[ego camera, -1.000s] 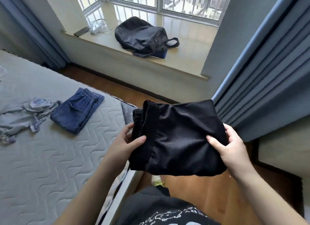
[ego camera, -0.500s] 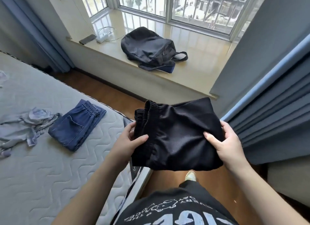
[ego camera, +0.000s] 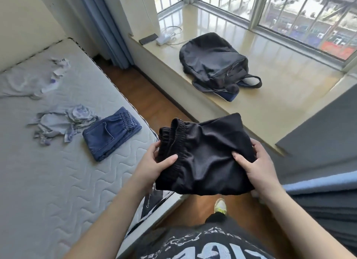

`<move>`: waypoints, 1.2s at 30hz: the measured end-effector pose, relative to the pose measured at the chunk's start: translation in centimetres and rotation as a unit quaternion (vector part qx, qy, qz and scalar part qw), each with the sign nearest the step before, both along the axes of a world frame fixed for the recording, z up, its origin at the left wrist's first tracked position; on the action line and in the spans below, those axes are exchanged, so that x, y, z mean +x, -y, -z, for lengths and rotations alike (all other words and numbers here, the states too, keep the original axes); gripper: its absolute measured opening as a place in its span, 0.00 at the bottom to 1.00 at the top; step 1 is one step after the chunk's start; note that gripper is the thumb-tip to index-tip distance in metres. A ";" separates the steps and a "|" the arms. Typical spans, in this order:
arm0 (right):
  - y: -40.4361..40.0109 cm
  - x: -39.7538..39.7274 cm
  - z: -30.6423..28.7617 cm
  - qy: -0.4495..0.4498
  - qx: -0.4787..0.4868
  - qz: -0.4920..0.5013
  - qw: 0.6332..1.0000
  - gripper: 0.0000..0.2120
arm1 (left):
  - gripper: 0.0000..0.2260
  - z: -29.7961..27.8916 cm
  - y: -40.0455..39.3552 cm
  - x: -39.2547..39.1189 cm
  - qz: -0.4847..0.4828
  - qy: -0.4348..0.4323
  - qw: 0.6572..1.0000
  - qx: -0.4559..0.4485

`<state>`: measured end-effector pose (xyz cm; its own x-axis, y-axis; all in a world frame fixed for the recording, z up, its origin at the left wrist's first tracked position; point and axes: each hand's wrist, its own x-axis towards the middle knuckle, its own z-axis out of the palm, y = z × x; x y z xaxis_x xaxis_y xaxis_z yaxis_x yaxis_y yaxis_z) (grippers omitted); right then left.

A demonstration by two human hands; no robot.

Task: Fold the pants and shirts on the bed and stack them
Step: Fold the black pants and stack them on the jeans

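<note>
Folded black pants (ego camera: 204, 158) hang in the air beside the bed's edge. My left hand (ego camera: 154, 166) grips their elastic waistband side and my right hand (ego camera: 257, 168) grips the opposite side. On the grey quilted mattress (ego camera: 48, 181) lie folded blue jeans (ego camera: 111, 136). A crumpled pale shirt (ego camera: 59, 124) lies just left of the jeans. Another rumpled pale garment (ego camera: 36, 81) lies farther back on the bed.
A black backpack (ego camera: 214, 63) sits on the window ledge (ego camera: 280, 88), with a phone (ego camera: 148, 39) and a charger with cable (ego camera: 166, 38) farther left. Blue curtains (ego camera: 104, 26) hang by the window. Wood floor (ego camera: 154, 100) runs between bed and ledge.
The view has swung left toward the bed, so more of the mattress and the far garment show. Both hands keep the same grip on the black pants.
</note>
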<state>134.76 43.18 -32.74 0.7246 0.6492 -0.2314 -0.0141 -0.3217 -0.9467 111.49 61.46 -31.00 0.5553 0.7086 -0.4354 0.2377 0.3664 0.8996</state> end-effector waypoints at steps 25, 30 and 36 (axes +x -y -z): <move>-22.6 -0.9 1.8 0.021 0.006 -0.313 0.950 0.22 | 0.28 2.6 -5.9 -6.9 -0.378 0.007 0.926 0.025; -26.9 -3.4 1.4 0.028 0.009 -0.334 0.942 0.21 | 0.28 2.8 -8.7 -9.9 -0.351 -0.045 0.934 0.050; -30.8 -5.8 2.6 0.015 0.004 -0.337 0.941 0.21 | 0.27 3.7 -12.9 -12.7 -0.327 -0.093 0.938 0.061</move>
<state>128.99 73.98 -35.37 0.1544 0.9653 -0.2105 0.2177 -0.2410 -0.9458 98.81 74.32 -34.74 -0.0935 0.9226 -0.3744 0.1549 0.3849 0.9099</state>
